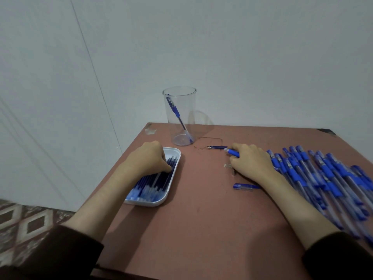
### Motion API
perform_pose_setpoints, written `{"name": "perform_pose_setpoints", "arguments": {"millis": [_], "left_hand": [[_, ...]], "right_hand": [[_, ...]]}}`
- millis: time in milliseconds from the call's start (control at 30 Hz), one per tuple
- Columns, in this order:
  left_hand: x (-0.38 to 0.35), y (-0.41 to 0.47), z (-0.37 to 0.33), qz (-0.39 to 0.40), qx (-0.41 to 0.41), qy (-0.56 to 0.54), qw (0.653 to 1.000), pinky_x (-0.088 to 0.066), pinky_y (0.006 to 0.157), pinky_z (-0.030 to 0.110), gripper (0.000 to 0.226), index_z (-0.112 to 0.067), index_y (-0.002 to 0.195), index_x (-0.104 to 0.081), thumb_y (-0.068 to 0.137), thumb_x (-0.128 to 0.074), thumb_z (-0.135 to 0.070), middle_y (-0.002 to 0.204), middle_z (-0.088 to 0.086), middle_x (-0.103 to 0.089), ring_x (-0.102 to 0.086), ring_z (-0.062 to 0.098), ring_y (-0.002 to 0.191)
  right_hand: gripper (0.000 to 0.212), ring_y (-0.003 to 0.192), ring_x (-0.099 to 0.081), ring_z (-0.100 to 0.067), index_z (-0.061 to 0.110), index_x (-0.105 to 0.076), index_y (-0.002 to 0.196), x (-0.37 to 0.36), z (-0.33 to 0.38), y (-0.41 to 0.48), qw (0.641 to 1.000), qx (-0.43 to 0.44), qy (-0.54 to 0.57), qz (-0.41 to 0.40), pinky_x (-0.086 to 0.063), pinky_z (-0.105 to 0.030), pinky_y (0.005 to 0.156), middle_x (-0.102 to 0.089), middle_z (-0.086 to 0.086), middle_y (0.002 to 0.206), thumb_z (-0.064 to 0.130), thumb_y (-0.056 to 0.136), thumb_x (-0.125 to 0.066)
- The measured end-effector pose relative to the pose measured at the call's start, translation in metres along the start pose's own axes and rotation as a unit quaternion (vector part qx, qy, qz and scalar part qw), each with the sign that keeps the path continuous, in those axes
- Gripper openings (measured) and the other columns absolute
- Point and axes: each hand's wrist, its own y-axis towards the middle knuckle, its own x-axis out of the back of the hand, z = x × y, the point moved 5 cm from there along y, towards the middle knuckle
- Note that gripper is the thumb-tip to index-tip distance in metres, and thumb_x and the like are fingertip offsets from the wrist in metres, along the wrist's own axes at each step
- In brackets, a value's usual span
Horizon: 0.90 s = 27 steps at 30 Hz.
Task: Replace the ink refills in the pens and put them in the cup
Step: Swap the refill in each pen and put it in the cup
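Fingers [242,148] of the right grip [250,161] are curled round a blue pen barrel [232,152], whose front end sticks out to the left past the knuckles; the palm faces down over the counter [201,219]. Just beyond the barrel's end a loose refill [217,147] lies flat on the counter, tip pointing left. A small clear part [228,165] sits just left of this grip, too small to make out, and a blue-ended cap [243,186] lies beside the wrist. To the right, close against the hand and forearm, spreads a heap of blue pens [323,178] lying roughly parallel.

The left grip [149,158] is palm down over the far end of a white tray [175,151]. Its fingers are bent, with their tips on the row of refills [155,182] that fills the tray; whether one is pinched cannot be told. The tray lies near the counter's left edge, well apart from the right grip.

Beyond both grips, near the far edge, a clear cup [189,102] stands upright with a single pen [174,110] leaning inside, point down. Dark sleeves [60,249] cover the arms nearest the camera. A pale wall [242,47] rises behind the counter, and patterned floor tiles [30,219] show at lower left.
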Motion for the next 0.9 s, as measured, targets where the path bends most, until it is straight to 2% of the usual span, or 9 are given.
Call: {"name": "perform_pose_setpoints", "arguments": {"millis": [67,167,267,333,467,533,633,733,900], "left_hand": [[-0.0001,0.0007,-0.0014,0.003,-0.003,0.004,1.0,-0.049,0.062,0.031,0.019,-0.001,0.081,-0.072,0.075,-0.071,-0.019,0.083,0.015,-0.071,-0.063,0.024,0.07],[0.0045,0.0028,0.0,-0.013,-0.004,0.0,1.0,-0.05,0.065,0.029,0.014,-0.007,0.086,-0.075,0.079,-0.07,-0.019,0.089,0.01,-0.072,-0.067,0.025,0.085],[0.0071,0.0055,0.0048,-0.028,-0.001,0.01,1.0,-0.051,0.068,0.033,0.016,-0.005,0.086,-0.075,0.079,-0.069,-0.018,0.088,0.011,-0.072,-0.066,0.024,0.081],[0.0058,0.0055,0.0062,-0.016,0.008,0.017,1.0,-0.049,0.063,0.032,0.019,-0.001,0.08,-0.072,0.079,-0.07,-0.019,0.081,0.013,-0.07,-0.062,0.024,0.071],[0.0047,0.006,0.0047,-0.007,0.025,0.02,0.999,-0.032,0.051,0.028,0.03,-0.005,0.057,-0.051,0.078,-0.068,-0.017,0.056,0.007,-0.047,-0.041,0.02,0.053],[0.0039,0.0062,0.0046,0.003,0.033,0.012,0.999,-0.031,0.05,0.027,0.036,-0.007,0.054,-0.045,0.078,-0.07,-0.019,0.053,0.005,-0.043,-0.038,0.019,0.05],[0.0026,0.007,0.0041,0.023,0.045,-0.004,0.999,-0.039,0.051,0.025,0.032,-0.007,0.058,-0.055,0.079,-0.073,-0.024,0.055,0.003,-0.053,-0.047,0.016,0.05],[0.0016,0.0075,0.0035,0.034,0.052,-0.022,0.998,-0.047,0.057,0.026,0.032,-0.007,0.059,-0.057,0.079,-0.074,-0.025,0.056,0.003,-0.057,-0.052,0.015,0.052],[0.0058,0.0018,0.0064,0.042,0.073,-0.093,0.992,-0.044,0.048,0.02,0.026,-0.002,0.065,-0.064,0.082,-0.072,-0.019,0.057,0.004,-0.059,-0.053,0.014,0.053]], "right_hand": [[0.027,0.077,-0.049,-0.025,0.025,-0.06,0.106,-0.0001,-0.0003,0.0002,1.0,0.003,-0.001,-0.002,-0.034,-0.031,0.065,-0.058,-0.002,0.083,0.015,0.085,-0.047],[0.024,0.075,-0.05,-0.023,0.023,-0.061,0.103,-0.0008,-0.0016,0.0001,1.0,0.007,-0.001,-0.007,-0.034,-0.03,0.064,-0.058,0.0,0.078,0.016,0.085,-0.048],[0.018,0.072,-0.051,-0.021,0.022,-0.059,0.097,-0.0018,-0.0024,0.0009,1.0,0.009,0.0,-0.006,-0.033,-0.029,0.061,-0.053,0.003,0.07,0.015,0.085,-0.048],[0.016,0.071,-0.052,-0.022,0.02,-0.059,0.095,-0.0023,-0.0024,0.0015,1.0,0.007,-0.001,-0.003,-0.032,-0.029,0.059,-0.053,0.002,0.07,0.015,0.085,-0.048],[0.015,0.07,-0.053,-0.022,0.019,-0.059,0.093,-0.0028,-0.0029,0.0022,1.0,0.004,-0.002,-0.006,-0.031,-0.028,0.055,-0.056,0.0,0.072,0.015,0.085,-0.047],[0.014,0.068,-0.053,-0.021,0.018,-0.059,0.092,-0.0032,-0.003,0.002,1.0,0.005,-0.004,-0.005,-0.031,-0.028,0.054,-0.056,0.0,0.071,0.015,0.085,-0.047],[0.013,0.067,-0.052,-0.02,0.018,-0.059,0.091,-0.0033,-0.0034,0.0018,1.0,0.003,-0.006,-0.005,-0.03,-0.028,0.053,-0.056,0.0,0.07,0.015,0.085,-0.048],[0.012,0.067,-0.051,-0.019,0.019,-0.058,0.089,-0.0031,-0.0031,0.0014,1.0,-0.001,-0.006,-0.003,-0.03,-0.028,0.054,-0.054,0.001,0.068,0.015,0.085,-0.048],[0.008,0.068,-0.052,-0.02,0.018,-0.055,0.085,-0.0024,-0.0015,0.0003,1.0,0.002,-0.008,-0.001,-0.03,-0.028,0.054,-0.053,0.002,0.068,0.015,0.085,-0.048]]}}
